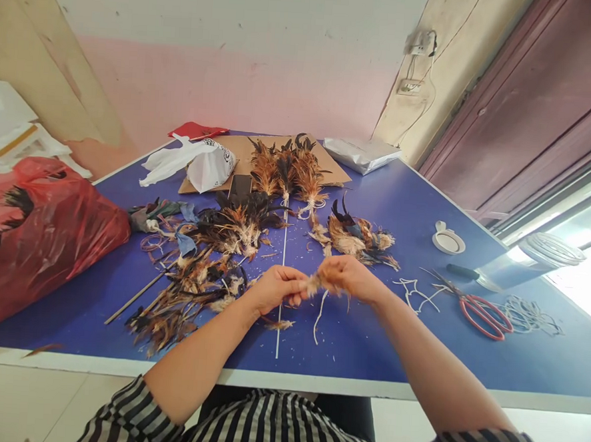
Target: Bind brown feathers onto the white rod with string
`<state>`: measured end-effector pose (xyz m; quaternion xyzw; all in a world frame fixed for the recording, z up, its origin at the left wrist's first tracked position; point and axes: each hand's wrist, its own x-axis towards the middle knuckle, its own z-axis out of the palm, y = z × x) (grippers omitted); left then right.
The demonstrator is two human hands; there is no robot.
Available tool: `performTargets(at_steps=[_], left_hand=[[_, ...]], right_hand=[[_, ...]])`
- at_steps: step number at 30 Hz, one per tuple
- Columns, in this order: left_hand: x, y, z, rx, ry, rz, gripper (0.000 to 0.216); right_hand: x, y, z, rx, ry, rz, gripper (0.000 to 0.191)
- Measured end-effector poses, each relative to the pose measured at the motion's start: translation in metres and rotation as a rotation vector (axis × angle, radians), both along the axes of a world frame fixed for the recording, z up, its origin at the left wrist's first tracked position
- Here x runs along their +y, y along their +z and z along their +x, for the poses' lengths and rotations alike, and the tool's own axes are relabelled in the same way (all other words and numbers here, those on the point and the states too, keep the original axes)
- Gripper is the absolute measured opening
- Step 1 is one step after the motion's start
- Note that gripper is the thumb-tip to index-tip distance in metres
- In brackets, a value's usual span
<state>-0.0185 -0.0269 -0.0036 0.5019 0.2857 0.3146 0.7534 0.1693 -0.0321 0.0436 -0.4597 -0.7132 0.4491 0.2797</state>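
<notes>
My left hand [282, 288] and my right hand [349, 278] meet above the middle of the blue table. Between them is a small bunch of pale brown feathers [314, 285]; the fingers of both hands are closed on it. A white string [319, 319] trails on the table just below the hands. Loose brown and black feathers [191, 288] lie in a heap left of my left hand, with a dark, fluffy pile [243, 221] behind it. Another feather pile [357, 235] sits beyond my right hand. Tied feather bunches [286, 167] rest on cardboard at the back.
A red plastic bag [55, 226] bulges at the left. On the right are red-handled scissors [480, 313], pale blue string [532, 317], a clear jar [528, 262], a knife-like handle [462, 271] and a small white round container [448, 240]. White bag [211, 166] and silver packet [362, 155] lie behind.
</notes>
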Motion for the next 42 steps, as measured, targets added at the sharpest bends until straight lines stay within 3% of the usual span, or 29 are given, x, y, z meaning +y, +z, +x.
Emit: performTargets(at_steps=[4,9,11,16,18,22,27,31,35,42], left_hand=[[0.009,-0.009,0.003,-0.261,0.191,-0.356,0.011],[0.011,-0.014,0.005,-0.302,0.221,-0.542,0.002],[0.01,-0.014,0.005,-0.309,0.193,-0.586,0.003],[0.008,-0.013,0.006,-0.323,0.168,-0.647,0.005],[0.008,-0.014,0.007,-0.294,0.166,-0.654,0.005],[0.007,-0.013,0.007,-0.168,0.176,-0.571,0.003],[0.009,-0.002,0.001,0.186,0.161,-0.173,0.021],[0.012,0.006,-0.007,0.39,0.103,0.074,0.027],[0.014,0.006,-0.009,0.352,0.13,0.117,0.025],[0.009,0.0,0.0,0.089,0.208,0.05,0.021]], right_hand=[[-0.005,-0.029,-0.02,0.233,-0.258,0.025,0.021],[-0.012,-0.036,-0.039,0.157,-0.38,0.355,0.015],[-0.012,-0.033,-0.038,0.171,-0.376,0.312,0.015],[-0.009,-0.033,-0.037,0.409,-0.304,0.018,0.017],[-0.008,-0.037,-0.038,0.457,-0.348,-0.013,0.018],[-0.006,-0.046,-0.037,0.438,-0.458,-0.029,0.02],[-0.002,-0.052,-0.025,0.426,-0.527,-0.069,0.025],[-0.001,-0.052,-0.017,0.412,-0.487,-0.149,0.025],[-0.001,-0.051,-0.016,0.398,-0.41,-0.222,0.025],[-0.002,-0.048,-0.016,0.283,-0.343,-0.191,0.025]])
